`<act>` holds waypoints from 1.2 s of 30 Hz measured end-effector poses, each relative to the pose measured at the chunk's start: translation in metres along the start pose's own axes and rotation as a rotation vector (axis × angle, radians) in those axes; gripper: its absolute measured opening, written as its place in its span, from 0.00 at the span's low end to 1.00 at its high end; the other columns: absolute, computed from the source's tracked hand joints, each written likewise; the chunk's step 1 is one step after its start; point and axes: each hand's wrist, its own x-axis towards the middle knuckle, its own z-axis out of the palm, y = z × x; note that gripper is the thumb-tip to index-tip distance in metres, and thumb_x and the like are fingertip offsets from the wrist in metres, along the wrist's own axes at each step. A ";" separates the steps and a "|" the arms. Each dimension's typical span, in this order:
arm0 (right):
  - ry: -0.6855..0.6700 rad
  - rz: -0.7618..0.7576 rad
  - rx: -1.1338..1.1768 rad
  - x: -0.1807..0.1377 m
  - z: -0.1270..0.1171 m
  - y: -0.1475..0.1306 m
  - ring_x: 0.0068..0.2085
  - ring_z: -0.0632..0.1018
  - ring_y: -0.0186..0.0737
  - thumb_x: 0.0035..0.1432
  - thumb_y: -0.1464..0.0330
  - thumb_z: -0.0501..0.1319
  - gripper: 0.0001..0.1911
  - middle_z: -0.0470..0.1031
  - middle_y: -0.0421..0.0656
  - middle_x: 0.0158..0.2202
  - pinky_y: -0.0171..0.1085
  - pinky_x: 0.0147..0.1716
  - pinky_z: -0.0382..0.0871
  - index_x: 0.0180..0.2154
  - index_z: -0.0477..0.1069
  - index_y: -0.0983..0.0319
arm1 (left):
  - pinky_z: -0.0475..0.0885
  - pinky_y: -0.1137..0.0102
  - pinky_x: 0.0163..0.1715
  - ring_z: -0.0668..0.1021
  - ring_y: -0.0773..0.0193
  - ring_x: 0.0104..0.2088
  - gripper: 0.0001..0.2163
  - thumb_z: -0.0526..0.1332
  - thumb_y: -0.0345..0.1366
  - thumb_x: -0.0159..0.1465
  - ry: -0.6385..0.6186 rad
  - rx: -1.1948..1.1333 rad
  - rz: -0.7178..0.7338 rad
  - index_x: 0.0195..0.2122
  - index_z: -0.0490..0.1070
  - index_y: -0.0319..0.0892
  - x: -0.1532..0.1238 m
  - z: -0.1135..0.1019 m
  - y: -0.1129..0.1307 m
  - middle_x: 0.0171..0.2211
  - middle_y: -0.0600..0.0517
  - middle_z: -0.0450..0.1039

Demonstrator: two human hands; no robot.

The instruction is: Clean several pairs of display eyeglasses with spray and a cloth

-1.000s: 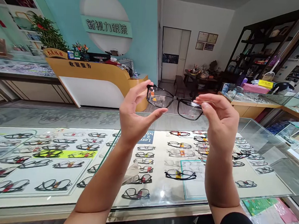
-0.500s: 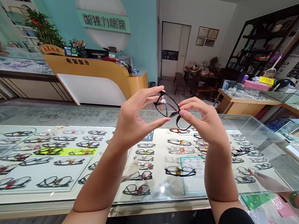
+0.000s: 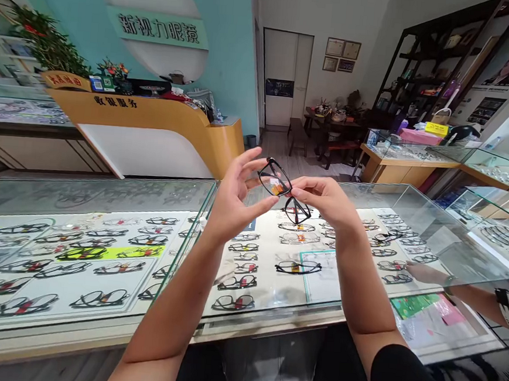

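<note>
A pair of black-rimmed eyeglasses (image 3: 275, 174) is held tilted above the glass display case (image 3: 188, 250), one lens higher than the other. My right hand (image 3: 330, 203) pinches the frame near its middle between thumb and fingers. Around the upper lens, my left hand (image 3: 234, 203) has its fingers spread, the thumb close to the lower rim and the forefinger near the top corner. Whether the left fingers behind the lens touch the frame, I cannot tell. An orange-yellow patch shows through the upper lens. Below lie rows of eyeglasses (image 3: 298, 267), many with coloured tags.
At the right, another person's hand (image 3: 426, 273) reaches among the displayed frames. Beside it lies a pink paper (image 3: 451, 314). Farther back stand a curved wooden counter (image 3: 222, 153), a bench (image 3: 297, 132), and another glass case (image 3: 411, 159). Glass edges run across the display in front of me.
The eyeglasses have turned, with the lower lens now facing more toward me. My left forefinger has drawn away from the top corner. The view has shifted to the right.
</note>
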 end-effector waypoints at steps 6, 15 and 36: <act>0.202 0.018 -0.012 -0.063 0.028 0.030 0.51 0.86 0.48 0.59 0.45 0.78 0.23 0.89 0.50 0.50 0.47 0.56 0.79 0.36 0.86 0.59 | 0.80 0.56 0.56 0.82 0.52 0.56 0.16 0.69 0.43 0.72 0.404 0.386 -0.019 0.58 0.74 0.46 -0.095 0.037 0.039 0.56 0.44 0.78; 0.598 -0.192 -0.421 -0.153 0.104 0.051 0.55 0.86 0.48 0.72 0.64 0.68 0.07 0.87 0.50 0.50 0.50 0.61 0.80 0.41 0.85 0.57 | 0.70 0.66 0.32 0.73 0.63 0.30 0.12 0.66 0.46 0.74 0.096 0.207 -0.469 0.41 0.86 0.46 -0.154 0.070 0.088 0.30 0.53 0.75; 0.498 0.198 -0.708 -0.223 0.080 0.102 0.28 0.62 0.37 0.67 0.62 0.59 0.22 0.60 0.37 0.23 0.40 0.32 0.56 0.22 0.54 0.55 | 0.69 0.63 0.42 0.83 0.51 0.46 0.14 0.62 0.43 0.75 -0.691 0.831 -0.418 0.50 0.87 0.44 -0.063 0.065 0.029 0.44 0.45 0.86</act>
